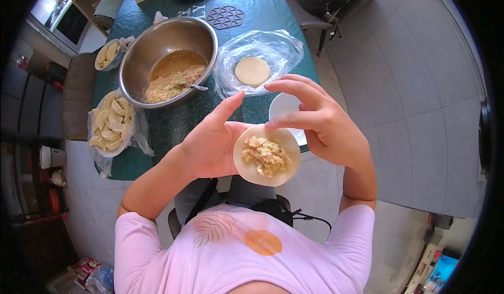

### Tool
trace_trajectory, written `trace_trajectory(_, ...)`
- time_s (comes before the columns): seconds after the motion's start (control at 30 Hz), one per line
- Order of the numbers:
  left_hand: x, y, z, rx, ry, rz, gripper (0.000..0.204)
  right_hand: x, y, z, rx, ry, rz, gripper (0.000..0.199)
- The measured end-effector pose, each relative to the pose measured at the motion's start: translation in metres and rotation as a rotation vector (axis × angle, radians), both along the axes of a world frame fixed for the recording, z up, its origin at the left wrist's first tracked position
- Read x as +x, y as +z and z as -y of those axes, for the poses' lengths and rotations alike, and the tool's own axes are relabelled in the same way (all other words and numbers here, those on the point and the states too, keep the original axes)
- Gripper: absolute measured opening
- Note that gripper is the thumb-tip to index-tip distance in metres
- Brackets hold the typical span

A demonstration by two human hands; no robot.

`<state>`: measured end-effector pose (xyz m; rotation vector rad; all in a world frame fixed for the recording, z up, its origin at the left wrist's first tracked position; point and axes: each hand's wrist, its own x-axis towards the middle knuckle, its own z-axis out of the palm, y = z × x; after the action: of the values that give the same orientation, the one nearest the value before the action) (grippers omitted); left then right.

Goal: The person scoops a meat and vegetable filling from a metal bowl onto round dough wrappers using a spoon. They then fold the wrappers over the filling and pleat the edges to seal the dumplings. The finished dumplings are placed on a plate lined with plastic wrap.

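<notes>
A round dumpling wrapper (243, 163) lies across the fingers of my left hand (210, 144), whose thumb points up and away from it. Minced filling (266, 156) sits in a loose heap at the wrapper's middle. My right hand (328, 118) is over the wrapper's far right edge, one fingertip at the rim, its index finger stretched out and apart. Beyond my hands, more pale round wrapper (252, 71) rests on a clear plastic bag (287, 46). A large steel bowl (157, 39) holds filling, with a spoon handle (198, 87) sticking out.
Folded dumplings (112, 120) fill a plastic-lined dish at the table's left edge, and a smaller bowl of dumplings (107, 55) stands behind it. A white bowl (282, 105) is partly hidden by my right hand. A dark lattice trivet (226, 17) lies on the green tablecloth (252, 2).
</notes>
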<state>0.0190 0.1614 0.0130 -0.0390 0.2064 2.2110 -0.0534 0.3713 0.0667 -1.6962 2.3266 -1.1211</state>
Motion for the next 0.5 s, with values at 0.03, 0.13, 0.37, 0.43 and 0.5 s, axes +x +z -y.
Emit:
trace_trajectory(0.03, 0.001, 0.001, 0.001, -0.032, 0.013, -0.001, 0.092, 0.001, 0.000, 0.002, -0.005, 0.011, 0.005, 0.056)
trace_trajectory(0.13, 0.002, 0.008, 0.002, -0.106, 0.054, 0.043, 0.090, 0.005, -0.003, 0.004, -0.001, -0.001, 0.002, 0.044)
trace_trajectory(0.37, 0.005, 0.020, 0.014, -0.211, 0.240, 0.120, 0.085, 0.012, -0.007, -0.013, -0.077, -0.089, -0.033, 0.046)
trace_trajectory(0.43, 0.006, 0.019, 0.015, -0.193, 0.262, 0.078, 0.082, 0.019, -0.009, -0.012, -0.049, -0.104, -0.067, 0.045)
trace_trajectory(0.5, 0.006, 0.019, 0.016, -0.195, 0.284, 0.072, 0.080, 0.022, -0.012, -0.012, -0.098, -0.055, -0.057, 0.040)
